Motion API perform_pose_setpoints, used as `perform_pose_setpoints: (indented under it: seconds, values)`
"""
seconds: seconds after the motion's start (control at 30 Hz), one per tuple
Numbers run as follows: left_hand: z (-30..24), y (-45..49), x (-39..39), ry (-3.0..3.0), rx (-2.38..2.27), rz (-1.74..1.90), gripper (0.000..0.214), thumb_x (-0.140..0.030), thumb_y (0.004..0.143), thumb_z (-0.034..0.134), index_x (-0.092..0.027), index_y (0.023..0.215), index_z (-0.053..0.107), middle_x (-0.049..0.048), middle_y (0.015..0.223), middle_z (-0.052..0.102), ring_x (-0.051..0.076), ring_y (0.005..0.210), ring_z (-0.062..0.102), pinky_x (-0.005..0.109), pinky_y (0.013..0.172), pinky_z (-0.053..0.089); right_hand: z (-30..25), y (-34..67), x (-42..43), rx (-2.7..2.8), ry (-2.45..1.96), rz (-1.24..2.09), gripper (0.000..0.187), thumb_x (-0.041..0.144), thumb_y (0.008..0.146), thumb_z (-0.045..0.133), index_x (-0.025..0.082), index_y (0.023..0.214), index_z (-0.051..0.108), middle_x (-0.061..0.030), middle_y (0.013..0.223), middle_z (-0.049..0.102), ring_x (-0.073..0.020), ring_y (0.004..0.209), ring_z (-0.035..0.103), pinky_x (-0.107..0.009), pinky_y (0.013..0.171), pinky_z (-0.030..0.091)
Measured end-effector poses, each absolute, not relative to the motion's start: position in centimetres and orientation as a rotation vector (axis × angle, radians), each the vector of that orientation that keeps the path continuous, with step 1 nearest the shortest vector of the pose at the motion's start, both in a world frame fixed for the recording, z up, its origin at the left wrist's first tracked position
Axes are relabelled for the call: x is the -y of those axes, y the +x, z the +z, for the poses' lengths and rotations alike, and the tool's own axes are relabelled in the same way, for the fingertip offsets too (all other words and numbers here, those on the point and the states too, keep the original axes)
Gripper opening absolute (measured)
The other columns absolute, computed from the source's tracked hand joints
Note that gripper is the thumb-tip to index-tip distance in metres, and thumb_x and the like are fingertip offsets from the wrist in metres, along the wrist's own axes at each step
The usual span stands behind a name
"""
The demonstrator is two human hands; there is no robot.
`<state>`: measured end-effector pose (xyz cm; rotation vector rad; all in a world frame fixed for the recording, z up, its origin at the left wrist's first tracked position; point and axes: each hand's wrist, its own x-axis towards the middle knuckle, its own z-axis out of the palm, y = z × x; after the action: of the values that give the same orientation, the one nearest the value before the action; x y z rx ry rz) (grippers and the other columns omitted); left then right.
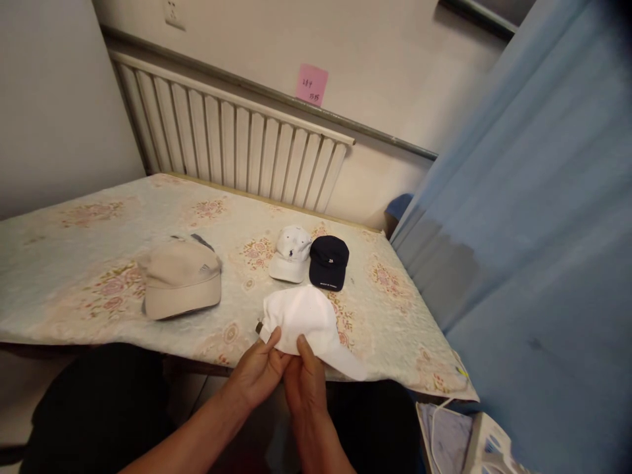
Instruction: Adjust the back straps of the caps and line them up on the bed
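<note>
Both of my hands hold a white baseball cap [301, 316] above the front edge of the bed. My left hand [259, 372] pinches its rim near the back strap, thumb on the outside. Beside it, my right hand [306, 378] grips the lower rim, its fingers hidden under the cap. The brim points to the right. Just beyond lie a white cap with a small dark logo [290, 253] and a black cap [329, 262], side by side. A beige cap [182, 276] rests farther left, its brim toward me.
A floral cover [385, 316] spreads over the bed. Behind it a white radiator [237, 138] lines the wall, with a pink note [312, 84] above. A blue curtain [518, 230] hangs at the right. At the lower right stands a white object [488, 441] with a cable.
</note>
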<state>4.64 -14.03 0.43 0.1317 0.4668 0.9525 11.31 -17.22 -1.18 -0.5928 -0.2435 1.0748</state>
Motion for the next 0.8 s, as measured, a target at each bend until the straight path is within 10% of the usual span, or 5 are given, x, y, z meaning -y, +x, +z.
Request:
perform_pose_setpoints:
  seconds: [0.57,0.8]
  values:
    - [1.0,3.2,14.0,0.178,-0.387,0.96,0.049,0.011,0.075,0.046,-0.013,0.115,0.059,0.0098,0.106,0.07,0.025,0.112,0.059,0.042,0.1,0.046,0.8,14.2,17.1,0.16,-0.481,1.111,0.057,0.022,0.085,0.056,0.025,0.138,0.036,-0.0051,0.129,0.059,-0.0187,0.115,0.057,-0.044,0.107,0.036]
    - [1.3,2.9,13.2,0.081,-0.413,0.964,0.028,-0.011,0.09,0.044,-0.009,0.114,0.057,0.0124,0.102,0.071,0.023,0.104,0.063,0.042,0.096,0.049,0.7,14.3,17.3,0.18,-0.492,1.118,0.057,0.021,0.084,0.057,0.026,0.137,0.036,-0.0039,0.129,0.058,-0.0176,0.117,0.055,-0.042,0.107,0.036]
